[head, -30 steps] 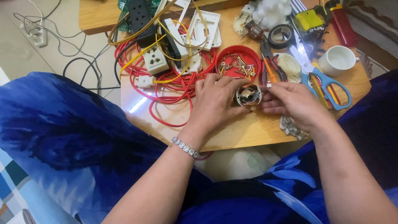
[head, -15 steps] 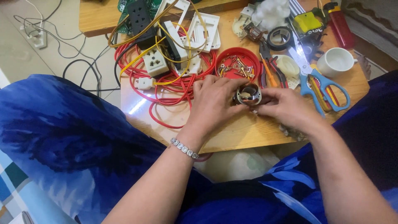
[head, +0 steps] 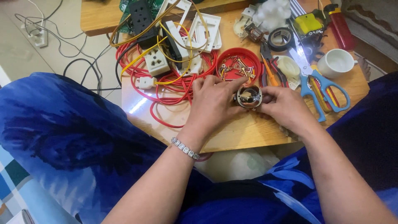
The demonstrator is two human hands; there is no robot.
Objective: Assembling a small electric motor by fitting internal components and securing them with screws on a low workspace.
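Little shift since before: round metal part (head: 248, 96) pinched between left hand (head: 215, 101) and right hand (head: 284, 107).

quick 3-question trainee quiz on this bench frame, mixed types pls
1. True or false: both hands hold the small round metal part.
2. The shallow round red lid holding small screws lies: A) beyond the hands, B) on the floor, C) inside the white ceramic cup.
3. Which hand is nearer the blue-handled scissors?

Key: 1 true, the left hand and the right hand pinch it between their fingers. 2 A. 3 the right hand.
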